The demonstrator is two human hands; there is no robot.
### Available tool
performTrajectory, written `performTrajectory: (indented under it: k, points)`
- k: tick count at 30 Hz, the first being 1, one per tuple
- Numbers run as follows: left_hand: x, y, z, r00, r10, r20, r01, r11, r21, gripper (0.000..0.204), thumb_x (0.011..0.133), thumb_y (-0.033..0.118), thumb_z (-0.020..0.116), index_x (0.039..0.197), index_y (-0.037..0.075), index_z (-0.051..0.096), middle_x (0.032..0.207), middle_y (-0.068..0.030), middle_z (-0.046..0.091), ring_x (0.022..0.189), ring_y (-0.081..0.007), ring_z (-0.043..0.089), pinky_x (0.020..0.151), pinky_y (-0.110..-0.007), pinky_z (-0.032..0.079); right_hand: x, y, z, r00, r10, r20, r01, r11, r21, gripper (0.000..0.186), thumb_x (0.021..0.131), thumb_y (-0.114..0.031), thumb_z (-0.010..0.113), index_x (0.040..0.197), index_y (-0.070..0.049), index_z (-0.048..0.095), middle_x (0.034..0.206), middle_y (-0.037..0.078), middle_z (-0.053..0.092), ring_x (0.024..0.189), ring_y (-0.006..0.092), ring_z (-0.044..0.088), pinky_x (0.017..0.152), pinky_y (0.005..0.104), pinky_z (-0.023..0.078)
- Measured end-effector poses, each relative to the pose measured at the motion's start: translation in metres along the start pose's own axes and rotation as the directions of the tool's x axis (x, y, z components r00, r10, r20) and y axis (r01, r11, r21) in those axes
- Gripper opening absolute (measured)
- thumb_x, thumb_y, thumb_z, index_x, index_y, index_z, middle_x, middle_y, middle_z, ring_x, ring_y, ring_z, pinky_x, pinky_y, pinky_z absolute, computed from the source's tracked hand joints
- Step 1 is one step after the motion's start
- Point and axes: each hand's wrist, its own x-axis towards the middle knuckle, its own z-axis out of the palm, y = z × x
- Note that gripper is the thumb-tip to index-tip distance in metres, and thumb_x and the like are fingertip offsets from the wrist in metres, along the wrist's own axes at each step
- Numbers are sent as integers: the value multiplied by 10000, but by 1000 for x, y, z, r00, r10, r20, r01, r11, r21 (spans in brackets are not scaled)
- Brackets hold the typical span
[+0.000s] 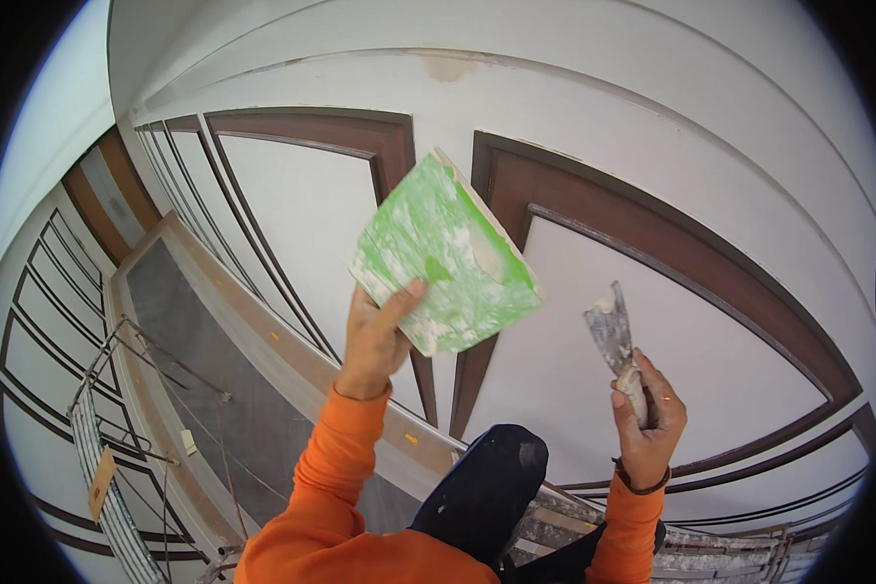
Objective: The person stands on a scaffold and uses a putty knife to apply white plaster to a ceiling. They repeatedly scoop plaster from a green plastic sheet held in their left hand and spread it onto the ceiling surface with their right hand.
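Observation:
My left hand (375,336) holds up a green square board (445,255) smeared with white filler, thumb on its lower edge. My right hand (647,419) grips the handle of a putty knife (610,331), its grey blade pointing up with white filler on it. Both hands are raised in front of a white wall (652,156) with dark brown frame mouldings (594,200). The knife is apart from the board, to its right. Orange sleeves cover both of my forearms.
My dark-trousered knee (487,487) rests on a filler-spattered scaffold plank (701,560). Far below at left lie a grey floor strip (204,380), thin metal scaffold bars (136,341) and a hanging brown tag (100,484). A patch of filler (448,66) marks the wall above.

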Motion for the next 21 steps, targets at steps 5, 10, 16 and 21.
performTrajectory:
  k: [5,10,16,21]
  points:
    - [-34,-29,20,996,81,41,-82,997,12,715,871,18,628,1494,6,278,1417,-175,477,1304,-270,501,1078,-412,433,-4,-32,9,983,-94,155,117,982,-148,469,734,43,742,1195,-31,697,842,126,640,638,199,609,594,276,481]
    - [-47,-25,31,972,158,172,-191,962,195,825,852,-13,565,1556,14,137,1493,-185,371,1397,-276,380,1121,-417,360,-7,-33,12,982,-53,184,81,986,-145,449,741,47,730,1181,-39,706,861,126,649,671,226,647,621,300,514]
    - [-72,-45,14,904,46,424,-197,926,320,759,850,-23,555,1531,-19,223,1480,-183,395,1378,-256,389,1118,-396,329,1,-42,18,987,-114,117,128,985,-118,431,763,35,736,1189,-21,699,844,125,635,646,184,589,601,267,468]
    - [-80,-51,15,925,-38,379,-143,888,438,703,837,-31,570,1490,-36,311,1354,-181,527,1282,-250,503,1090,-384,372,14,-43,12,982,-185,34,188,970,-152,487,744,39,708,1228,-6,672,835,136,639,690,233,626,658,294,506]
